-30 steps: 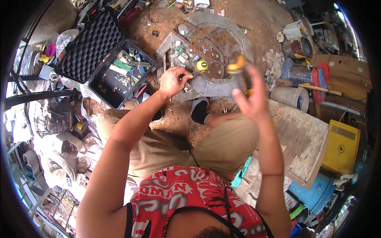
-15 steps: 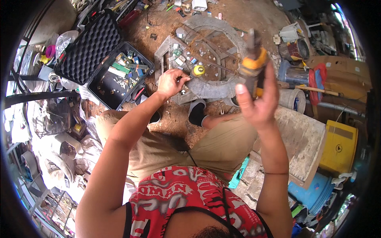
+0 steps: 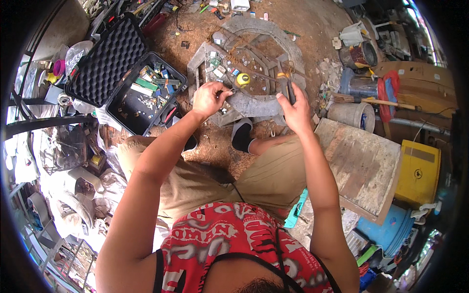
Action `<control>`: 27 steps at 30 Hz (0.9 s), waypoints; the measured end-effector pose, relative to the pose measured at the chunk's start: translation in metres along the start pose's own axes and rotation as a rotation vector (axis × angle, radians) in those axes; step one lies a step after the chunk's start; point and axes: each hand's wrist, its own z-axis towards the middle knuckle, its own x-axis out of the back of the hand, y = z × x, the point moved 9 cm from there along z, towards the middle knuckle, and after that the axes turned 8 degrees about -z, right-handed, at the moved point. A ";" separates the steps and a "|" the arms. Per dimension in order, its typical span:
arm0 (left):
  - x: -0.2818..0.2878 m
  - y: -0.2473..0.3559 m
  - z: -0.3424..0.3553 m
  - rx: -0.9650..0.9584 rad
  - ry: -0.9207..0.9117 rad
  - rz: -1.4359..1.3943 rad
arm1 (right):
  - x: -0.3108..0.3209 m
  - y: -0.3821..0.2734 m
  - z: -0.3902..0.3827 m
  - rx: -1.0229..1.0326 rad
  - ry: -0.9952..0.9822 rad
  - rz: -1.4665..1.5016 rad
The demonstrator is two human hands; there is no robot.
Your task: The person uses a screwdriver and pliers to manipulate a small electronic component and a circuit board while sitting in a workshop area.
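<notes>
- Above the ring (image 3: pixel 256 107) on the dirt floor, I see both hands at work from the head view.
- Left hand (image 3: pixel 209 100): thumb and forefinger pinched together on a small piece (image 3: pixel 232 91) at the ring's near left edge; I cannot tell what kind of piece.
- Right hand (image 3: pixel 296 111): partly curled, holding the orange-and-dark tool (image 3: pixel 282 76) between thumb and fingers, its head pointing away from the person, at the ring's right side.
- Just beyond the left fingertips I make out a round yellow item (image 3: pixel 243 79).
- Scraps (image 3: pixel 219 72) lie inside the ring, toward its left.
- Further left, I have the open black case (image 3: pixel 128 111), boards (image 3: pixel 144 84) inside.
</notes>
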 end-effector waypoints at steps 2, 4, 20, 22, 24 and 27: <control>-0.001 -0.003 -0.002 -0.020 0.012 0.016 | 0.009 0.008 -0.004 -0.014 0.111 0.002; -0.002 0.001 -0.001 -0.036 -0.002 0.052 | 0.034 -0.014 -0.009 0.088 0.268 -0.020; 0.008 0.025 -0.003 -0.219 0.046 0.122 | -0.068 0.066 -0.013 -0.109 -0.174 -0.463; 0.008 0.035 0.001 -0.276 0.003 0.167 | -0.054 0.059 -0.011 -0.086 -0.041 -0.452; 0.014 0.055 0.006 -0.347 -0.015 0.191 | -0.023 0.030 -0.007 -0.128 -0.077 0.126; 0.022 0.079 0.010 -0.415 -0.101 0.244 | 0.029 -0.068 -0.034 -0.015 -0.473 0.635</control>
